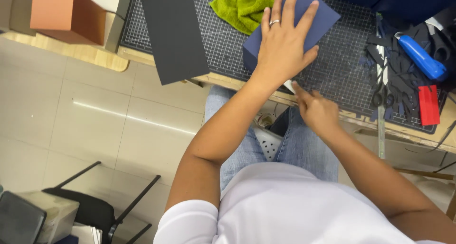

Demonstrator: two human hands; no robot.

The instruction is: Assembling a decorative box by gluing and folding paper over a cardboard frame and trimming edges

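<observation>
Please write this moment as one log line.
left hand: flat on navy box | right hand: at box's near edge, small white tool | surface: cutting mat

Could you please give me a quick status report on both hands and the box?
Left hand flat on navy box. Right hand at its near edge, grip unclear. Green cloth touches box.

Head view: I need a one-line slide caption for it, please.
Left hand pressed flat on a navy box on the cutting mat, right hand at the box's near edge.
</observation>
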